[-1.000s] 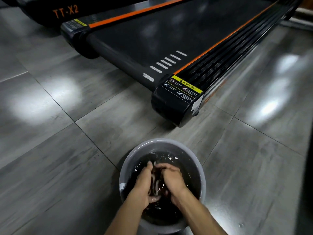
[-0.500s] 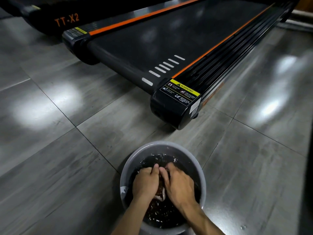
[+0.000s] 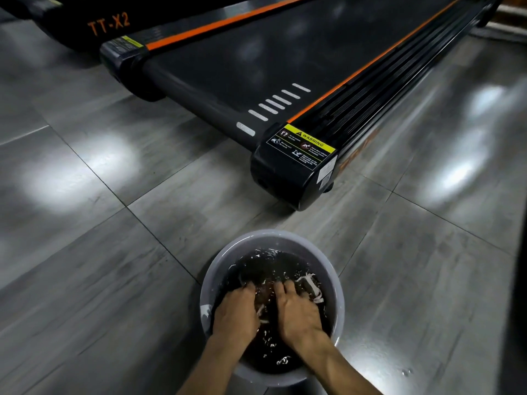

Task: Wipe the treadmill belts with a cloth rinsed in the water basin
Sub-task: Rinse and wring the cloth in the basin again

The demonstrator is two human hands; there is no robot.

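Note:
A grey round basin (image 3: pixel 219 260) of dark water stands on the floor near the bottom of the view. Both my hands are in the water. My left hand (image 3: pixel 235 312) and my right hand (image 3: pixel 296 312) lie side by side, fingers curled into a wet cloth (image 3: pixel 310 287) that is mostly under the surface; pale folds of it show between the hands and to the right of my right hand. Beyond the basin stretches the black treadmill belt (image 3: pixel 256 61) with orange side strips.
The treadmill's rear end cap (image 3: pixel 288 178) with a yellow warning label sits just beyond the basin. A second treadmill marked TT-X2 (image 3: pixel 108 24) lies at the upper left. Glossy grey floor tiles (image 3: pixel 99 252) surround the basin.
My hands have spread slightly apart and pushed deeper into the water, kneading the cloth. More of the cloth's pale folds show at the right.

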